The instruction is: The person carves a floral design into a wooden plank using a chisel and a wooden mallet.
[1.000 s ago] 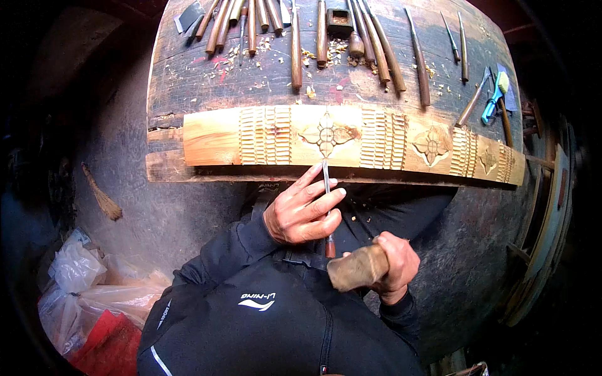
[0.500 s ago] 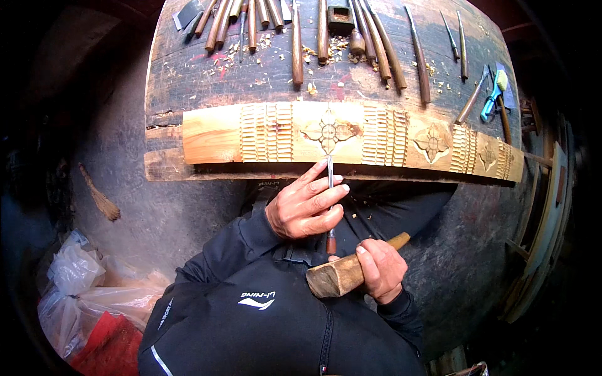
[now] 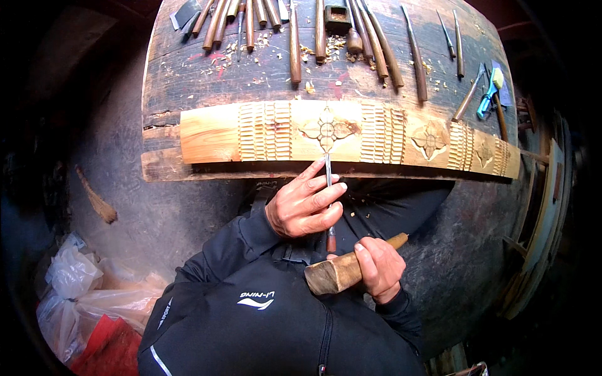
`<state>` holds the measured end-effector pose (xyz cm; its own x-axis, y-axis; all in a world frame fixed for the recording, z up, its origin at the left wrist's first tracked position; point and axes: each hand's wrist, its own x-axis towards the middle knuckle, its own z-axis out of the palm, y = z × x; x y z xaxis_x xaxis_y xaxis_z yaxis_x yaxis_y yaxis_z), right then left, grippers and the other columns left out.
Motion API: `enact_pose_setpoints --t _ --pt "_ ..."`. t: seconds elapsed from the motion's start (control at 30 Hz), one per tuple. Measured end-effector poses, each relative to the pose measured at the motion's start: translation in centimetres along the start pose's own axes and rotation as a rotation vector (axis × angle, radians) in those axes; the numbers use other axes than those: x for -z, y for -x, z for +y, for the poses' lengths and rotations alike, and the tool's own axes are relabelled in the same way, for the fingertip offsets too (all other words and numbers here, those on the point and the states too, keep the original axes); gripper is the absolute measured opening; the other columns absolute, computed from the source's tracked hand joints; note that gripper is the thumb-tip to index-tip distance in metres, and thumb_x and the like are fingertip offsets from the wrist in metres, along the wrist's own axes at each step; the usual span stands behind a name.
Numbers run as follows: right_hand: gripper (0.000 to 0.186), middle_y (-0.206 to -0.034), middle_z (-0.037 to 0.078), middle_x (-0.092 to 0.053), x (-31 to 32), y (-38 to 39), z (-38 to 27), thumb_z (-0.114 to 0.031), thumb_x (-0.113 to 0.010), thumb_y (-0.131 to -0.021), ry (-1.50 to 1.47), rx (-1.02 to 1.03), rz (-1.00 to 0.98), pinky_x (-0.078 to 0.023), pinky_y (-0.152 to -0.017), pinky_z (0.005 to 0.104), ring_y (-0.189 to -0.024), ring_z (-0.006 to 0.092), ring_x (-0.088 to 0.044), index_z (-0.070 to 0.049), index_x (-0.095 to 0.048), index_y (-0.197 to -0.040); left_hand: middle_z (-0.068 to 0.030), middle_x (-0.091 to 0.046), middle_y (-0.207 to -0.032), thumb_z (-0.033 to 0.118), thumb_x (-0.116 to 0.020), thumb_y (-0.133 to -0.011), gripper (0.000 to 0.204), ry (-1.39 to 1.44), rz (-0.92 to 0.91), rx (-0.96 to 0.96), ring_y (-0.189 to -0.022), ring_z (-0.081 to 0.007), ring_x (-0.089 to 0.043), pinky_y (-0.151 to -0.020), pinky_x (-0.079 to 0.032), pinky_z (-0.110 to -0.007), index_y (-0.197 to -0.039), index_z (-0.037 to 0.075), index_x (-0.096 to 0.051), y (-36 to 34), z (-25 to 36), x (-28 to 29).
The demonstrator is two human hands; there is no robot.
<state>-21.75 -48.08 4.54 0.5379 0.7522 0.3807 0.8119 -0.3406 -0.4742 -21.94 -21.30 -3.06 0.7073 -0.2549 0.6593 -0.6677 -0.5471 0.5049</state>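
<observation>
My left hand (image 3: 304, 203) grips a slim chisel (image 3: 329, 175) with a steel shaft and dark reddish handle, its tip against a carved four-petal motif (image 3: 328, 131) on a long pale board (image 3: 207, 135). The board also bears two smaller flower carvings and bands of short grooves. My right hand (image 3: 379, 269) is closed on a squared wooden mallet (image 3: 335, 272), held below and right of the chisel's handle, not touching the board.
A worn workbench (image 3: 166, 75) carries several chisels (image 3: 295, 56), wood shavings, a dark square block (image 3: 337, 19) and a blue brush (image 3: 486, 100). A straw broom (image 3: 97, 197) lies at left, plastic sheeting (image 3: 75, 276) lower left, planks (image 3: 540, 213) at right.
Since a second ago the mallet has swung round to lie more lengthwise, its narrow handle now showing at upper right. My left hand and the chisel keep nearly the same position on the motif.
</observation>
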Motion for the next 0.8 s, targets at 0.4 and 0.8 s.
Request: enact_pose_setpoints --t 0.4,0.8 --pt "0.053 -0.113 0.022 -0.073 0.8 -0.2 -0.7 -0.002 -0.086 -0.087 -0.025 0.032 0.012 -0.068 -0.081 0.0449 -0.092 0.0356 -0.079 0.002 -0.058 -0.132 -0.0163 -0.077 -0.120 0.009 -0.077 -0.088 0.018 0.008 0.013 0.053 -0.084 -0.0211 -0.078 -0.114 -0.059 -0.061 -0.104 0.004 -0.071 -0.4 0.7 0.6" --pt "0.049 -0.106 0.017 -0.073 -1.0 1.4 0.4 -0.015 -0.092 -0.091 0.199 0.090 0.104 -0.064 -0.074 0.0386 -0.088 0.0290 -0.076 -0.007 -0.063 -0.130 -0.0161 -0.079 -0.122 0.016 -0.074 -0.092 0.018 -0.125 0.074 0.065 -0.085 -0.0211 -0.080 -0.103 -0.066 -0.051 -0.108 0.007 -0.075 -0.7 1.6 -1.1"
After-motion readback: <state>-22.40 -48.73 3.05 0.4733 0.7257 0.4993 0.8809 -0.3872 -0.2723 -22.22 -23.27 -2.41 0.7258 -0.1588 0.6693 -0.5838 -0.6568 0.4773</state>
